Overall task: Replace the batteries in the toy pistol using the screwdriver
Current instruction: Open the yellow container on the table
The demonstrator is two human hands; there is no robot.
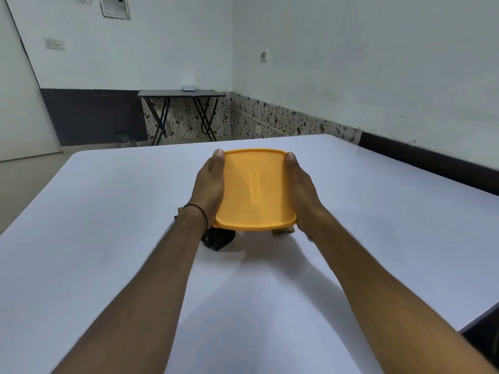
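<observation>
An orange lid (pixel 253 190) held over the white table (pixel 108 211).
The left hand (pixel 209 184) and right hand (pixel 302 190) each clasp a side edge; a dark object (pixel 218 239), possibly the toy pistol, shows beneath. Set down blind, the lid could knock it.

Nothing legible anywhere: no word, brand, number or sign clear enough to read.

At the centre of the frame, on the flat orange plastic lid with rounded corners (pixel 237 184), a faint raised strip of embossing (pixel 255 186) running lengthwise down the middle, too soft and shallow to tell as letters or figures.

At the upper left, on the white rectangular wall box (pixel 114 6), one small dark mark near the top edge, too small to make out.

Further down on the left, on the pale wall switch plate (pixel 54 44), and right of centre on the small white wall socket (pixel 264 55), only blurred specks, unreadable.
</observation>
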